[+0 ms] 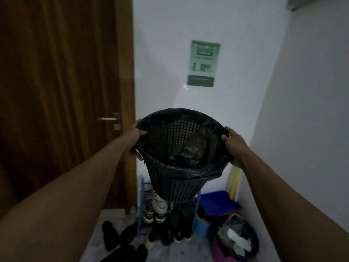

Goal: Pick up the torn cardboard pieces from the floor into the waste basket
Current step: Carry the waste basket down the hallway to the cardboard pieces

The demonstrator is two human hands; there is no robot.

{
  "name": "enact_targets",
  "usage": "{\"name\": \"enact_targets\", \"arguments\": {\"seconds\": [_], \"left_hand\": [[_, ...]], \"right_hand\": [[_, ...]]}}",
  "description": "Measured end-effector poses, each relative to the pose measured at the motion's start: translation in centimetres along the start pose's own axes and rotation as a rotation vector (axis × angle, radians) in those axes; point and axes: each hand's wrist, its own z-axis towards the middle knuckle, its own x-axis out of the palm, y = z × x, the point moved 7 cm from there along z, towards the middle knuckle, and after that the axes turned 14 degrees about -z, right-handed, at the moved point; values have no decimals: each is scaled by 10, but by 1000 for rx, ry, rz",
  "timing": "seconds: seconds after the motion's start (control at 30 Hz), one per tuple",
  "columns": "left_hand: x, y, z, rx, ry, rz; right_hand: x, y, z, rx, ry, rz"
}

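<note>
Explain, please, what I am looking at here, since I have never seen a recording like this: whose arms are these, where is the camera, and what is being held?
There is no machine here. One wide-angle camera sits on a person's head, looking forward and down, so the two bare arms are that person's own. The left hand and right hand grip opposite sides of a dark mesh basket's rim, holding it up in the air. A black bag lines it. Below, on the floor, are a shoe rack with shoes, a blue bin, and a second bagged basket at the right. A wooden door stands at the left; a green poster hangs on the wall. No cardboard pieces are visible on the floor.
</note>
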Motion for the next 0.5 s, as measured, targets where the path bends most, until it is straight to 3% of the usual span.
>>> {"name": "enact_targets", "arguments": {"seconds": [0.23,0.5], "left_hand": [[-213,-53,-105,102,-449,-71],[-426,-62,-310,145,-828,-182]], "right_hand": [[221,99,-23,-170,426,24],[455,200,-177,-315,822,-110]]}}
